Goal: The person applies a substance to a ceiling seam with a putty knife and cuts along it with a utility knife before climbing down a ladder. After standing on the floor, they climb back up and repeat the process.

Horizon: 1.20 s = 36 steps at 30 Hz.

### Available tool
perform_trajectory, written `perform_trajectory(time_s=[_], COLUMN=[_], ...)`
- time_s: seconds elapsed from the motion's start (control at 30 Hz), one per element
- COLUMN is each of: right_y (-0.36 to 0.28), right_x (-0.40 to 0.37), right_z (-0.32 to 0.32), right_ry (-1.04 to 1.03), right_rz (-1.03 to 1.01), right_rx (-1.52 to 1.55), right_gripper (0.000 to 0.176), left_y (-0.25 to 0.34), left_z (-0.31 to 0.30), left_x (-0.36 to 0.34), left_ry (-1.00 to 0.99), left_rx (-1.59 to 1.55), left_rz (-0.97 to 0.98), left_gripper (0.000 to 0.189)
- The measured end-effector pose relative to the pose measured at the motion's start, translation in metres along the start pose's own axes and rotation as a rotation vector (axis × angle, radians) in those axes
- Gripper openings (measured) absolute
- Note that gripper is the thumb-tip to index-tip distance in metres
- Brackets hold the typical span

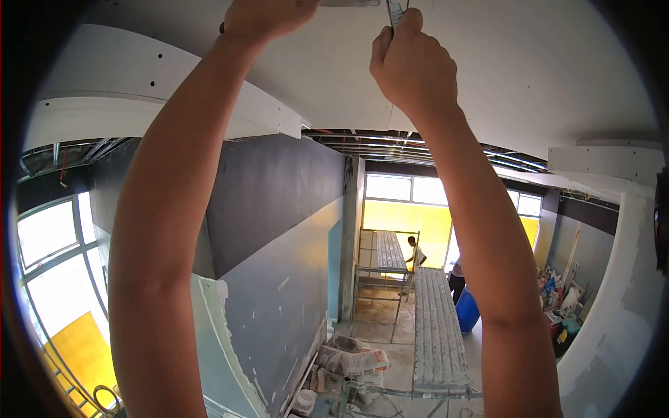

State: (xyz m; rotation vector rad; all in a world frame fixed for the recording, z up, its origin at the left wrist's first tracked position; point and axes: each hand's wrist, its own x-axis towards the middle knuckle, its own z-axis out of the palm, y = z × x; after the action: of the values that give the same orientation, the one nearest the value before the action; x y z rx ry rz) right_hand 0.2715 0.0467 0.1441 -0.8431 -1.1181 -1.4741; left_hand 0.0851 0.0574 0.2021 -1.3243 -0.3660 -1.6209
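Both arms reach overhead toward a pale ceiling board (516, 76). My right hand (418, 66) is closed around a putty knife (396, 12), its narrow metal blade pointing up near a board joint. Cut off by the top edge, my left hand (268, 15) looks curled round a flat metal-bladed tool (352, 2), of which only a strip of blade shows to the right of the hand. Most of the left fingers are out of frame.
Below stands a scaffold with a ribbed metal plank (439, 331). A grey wall (279, 292) rises at left; a dropped board edge (279, 118) hangs above it. Bags (352, 359) and a bucket (304, 400) lie on the floor. A person (416, 252) and a blue drum (467, 311) are farther back.
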Motion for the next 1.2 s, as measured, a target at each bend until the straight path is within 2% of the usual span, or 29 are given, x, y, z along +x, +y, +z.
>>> perform_trajectory(time_s=[0.1,0.2,0.27,0.3,0.33,0.4,0.47,0.5,0.53,0.6,0.67,0.7,0.73,0.77,0.8,0.83,0.9,0.93,0.97,1.03,1.07,1.1,1.13,1.2], right_y=[0.003,0.049,0.068,0.071,0.071,0.058,0.050,0.046,0.044,0.036,0.034,0.034,0.034,0.026,0.018,0.021,0.028,0.022,0.015,0.025,0.030,0.030,0.027,0.020], right_x=[-0.012,-0.074,-0.140,-0.181,-0.225,-0.305,-0.395,-0.437,-0.483,-0.529,-0.565,-0.581,-0.595,-0.608,-0.623,-0.643,-0.658,-0.655,-0.655,-0.737,-0.752,-0.752,-0.752,-0.742], right_z=[0.017,0.075,0.070,0.058,0.045,0.000,-0.039,-0.059,-0.079,-0.132,-0.181,-0.206,-0.229,-0.263,-0.293,-0.316,-0.351,-0.370,-0.393,-0.445,-0.465,-0.483,-0.507,-0.546], right_ry=[-0.123,-0.511,-0.712,-0.701,-0.728,-0.867,-1.025,-1.169,-1.126,-1.325,-1.455,-1.504,-1.550,-1.486,-1.422,-1.420,-1.428,-1.507,-1.594,-1.723,-1.804,-1.883,-1.923,-1.961], right_rz=[0.086,0.318,0.439,0.503,0.422,0.515,0.468,0.485,0.471,0.515,0.536,0.550,0.563,0.524,0.489,0.540,0.602,0.687,0.785,0.807,0.959,1.106,1.259,1.380], right_rx=[0.007,-0.022,-0.005,0.067,-0.079,-0.033,-0.024,-0.041,0.032,0.108,0.144,0.149,0.156,0.157,0.159,0.198,0.241,0.161,0.077,0.065,-0.059,-0.191,-0.264,-0.325], right_gripper=[0.035,0.052,0.053,0.049,0.038,0.036,0.037,0.039,0.031,0.030,0.038,0.038,0.038,0.036,0.034,0.034,0.035,0.033,0.031,0.028,0.035,0.042,0.047,0.043], left_y=[0.008,0.010,-0.001,-0.008,-0.009,-0.002,0.002,0.001,0.000,-0.001,-0.014,-0.013,-0.009,-0.004,-0.001,-0.005,0.010,0.018,0.038,0.070,0.096,0.120,0.145,0.208], left_z=[-0.004,-0.009,-0.002,-0.007,-0.005,0.003,-0.002,-0.002,-0.002,0.001,0.011,0.010,0.005,0.001,-0.008,-0.009,-0.037,-0.055,-0.078,-0.135,-0.179,-0.228,-0.296,-0.426], left_x=[-0.001,0.000,0.005,0.008,0.006,0.000,-0.002,-0.003,-0.006,-0.019,-0.049,-0.072,-0.101,-0.140,-0.183,-0.234,-0.353,-0.432,-0.495,-0.659,-0.734,-0.788,-0.831,-0.927], left_ry=[-0.065,-0.083,-0.062,-0.038,0.000,0.012,-0.065,-0.038,-0.034,-0.057,-0.041,-0.114,-0.184,-0.260,-0.279,-0.518,-0.503,-0.749,-0.839,-0.991,-1.038,-1.211,-1.547,-1.129], left_rx=[0.096,0.036,0.098,0.109,0.118,0.097,0.074,0.086,0.081,0.019,-0.034,-0.052,-0.068,-0.098,-0.160,-0.068,-0.366,-0.397,-0.366,-0.303,-0.157,-0.170,-0.149,0.055], left_rz=[-0.063,-0.131,-0.019,-0.033,-0.003,0.039,-0.018,0.028,0.028,0.001,0.089,0.076,0.065,0.019,0.122,0.160,0.070,-0.135,-0.356,-0.770,-0.900,-1.166,-1.439,-0.927], left_gripper=[0.040,0.040,0.039,0.039,0.039,0.039,0.038,0.037,0.037,0.034,0.041,0.040,0.039,0.036,0.032,0.028,0.030,0.030,0.032,0.036,0.038,0.041,0.047,0.055])
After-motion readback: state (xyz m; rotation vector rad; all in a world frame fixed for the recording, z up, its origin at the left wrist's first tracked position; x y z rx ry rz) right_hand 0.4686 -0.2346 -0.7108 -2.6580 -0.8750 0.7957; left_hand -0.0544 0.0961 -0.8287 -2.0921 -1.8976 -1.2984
